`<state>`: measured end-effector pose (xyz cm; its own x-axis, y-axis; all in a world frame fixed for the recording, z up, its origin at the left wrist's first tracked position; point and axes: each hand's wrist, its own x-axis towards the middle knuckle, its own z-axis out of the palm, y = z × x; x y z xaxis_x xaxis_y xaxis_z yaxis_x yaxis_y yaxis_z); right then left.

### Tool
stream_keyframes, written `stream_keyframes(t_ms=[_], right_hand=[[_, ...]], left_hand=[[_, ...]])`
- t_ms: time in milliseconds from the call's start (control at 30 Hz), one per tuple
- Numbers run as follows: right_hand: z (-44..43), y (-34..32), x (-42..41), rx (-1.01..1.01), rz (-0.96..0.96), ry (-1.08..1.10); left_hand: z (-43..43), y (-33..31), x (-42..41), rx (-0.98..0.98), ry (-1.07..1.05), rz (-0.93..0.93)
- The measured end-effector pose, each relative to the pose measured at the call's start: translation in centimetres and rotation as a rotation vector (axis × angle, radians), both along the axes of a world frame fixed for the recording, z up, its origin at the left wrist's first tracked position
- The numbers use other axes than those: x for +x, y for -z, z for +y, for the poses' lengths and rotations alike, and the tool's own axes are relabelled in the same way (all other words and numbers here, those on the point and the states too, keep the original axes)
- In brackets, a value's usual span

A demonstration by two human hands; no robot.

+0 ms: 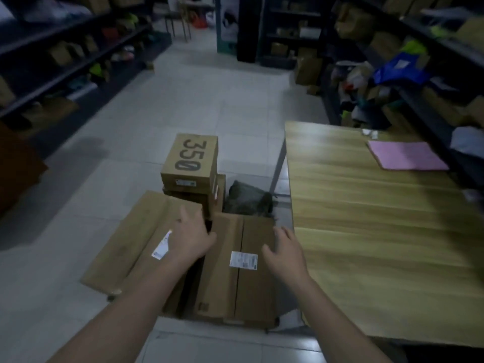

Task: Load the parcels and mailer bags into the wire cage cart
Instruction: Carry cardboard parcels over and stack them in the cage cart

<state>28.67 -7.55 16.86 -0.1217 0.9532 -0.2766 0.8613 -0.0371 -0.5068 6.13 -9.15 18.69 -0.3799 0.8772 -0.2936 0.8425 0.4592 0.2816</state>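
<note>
"Both bare forearms come in from the bottom edge. What are the hands doing?"

"Neither grips anything. The left hand (192, 239) has its fingers straight and spread above the far corner of a large flat brown cardboard parcel (131, 247), with the thumb by the gap next to the neighbouring box. Whether the palm touches the cardboard cannot be told. The right hand (284, 251) hangs loosely open, fingers apart, over the right edge of a wide brown cardboard carton (227, 286) with a centre seam."

"Where do the parcels sit?"

"They are packed together on the dark cart frame (272, 322), which shows only as a low corner and a small castor (113, 297); its wire sides cannot be made out. The flat parcel lies tilted on the left, a white label (161, 244) on its face. The carton lies level just beside it and carries a second white label (243, 260). Behind them a tan cardboard shoebox printed 350 (190, 158) stands on another brown box (209, 197). A dark grey-green plastic mailer bag (248, 203) lies to the right of that stack, against the carton's far edge."

"Anything beside the load?"

"A pale wooden table (366, 231) stands just to the right, with a pink folder (408, 155) near its far side."
</note>
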Motion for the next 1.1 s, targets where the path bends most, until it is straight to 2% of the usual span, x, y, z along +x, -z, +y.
stream_keyframes(t_ms=[133,267,400,567,667,767,933,1100], right_hand=[[0.2,11.9,-1.3,-0.139,0.061,0.068],[0.7,26.9,-0.3,-0.189,-0.057,-0.004],[3.2,40.8,1.9,-0.081,-0.276,-0.052],[7.7,51.3,2.9,-0.047,-0.391,0.163],[9.7,54.3,2.7,-0.045,-0.311,0.195],[10.9,55.0,2.5,-0.037,-0.249,0.244],[11.4,54.0,2.0,-0.06,-0.206,0.288],[11.3,51.2,2.5,-0.102,-0.181,0.332]], left_hand=[[1.3,12.2,0.9,-0.033,0.03,-0.129],[2.6,26.8,0.7,0.012,0.006,-0.341],[3.8,39.8,-0.5,0.006,0.005,-0.246],[6.6,52.2,-2.0,-0.111,0.01,-0.105],[8.0,55.7,-1.8,-0.074,-0.029,-0.126],[8.9,56.4,-2.2,-0.008,-0.042,-0.145],[9.7,55.8,-3.1,0.019,-0.138,-0.213],[9.0,52.6,-0.6,-0.015,-0.147,-0.121]])
